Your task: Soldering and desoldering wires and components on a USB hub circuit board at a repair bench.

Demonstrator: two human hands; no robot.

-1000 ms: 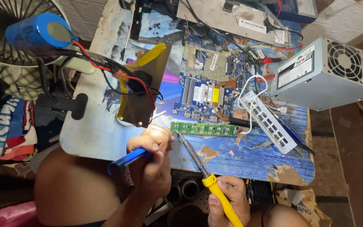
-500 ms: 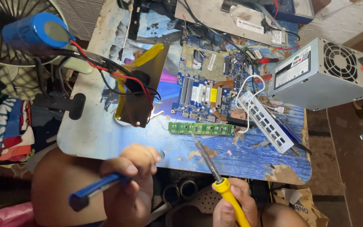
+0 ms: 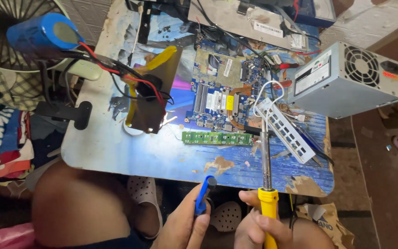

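Your right hand (image 3: 254, 226) grips the soldering iron (image 3: 266, 184), tip toward the green memory strip (image 3: 217, 138), for reach; your left hand (image 3: 185, 226) pinches the blue tool (image 3: 202, 196) short of that strip.

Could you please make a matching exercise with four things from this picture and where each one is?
Things:
1. blue tool
2. soldering iron
3. green memory strip
4. grey power supply box

Places:
A. table's right edge
B. in the left hand
C. flat on the table, below the blue circuit board
D. in the right hand

Pairs: 1-B, 2-D, 3-C, 4-A
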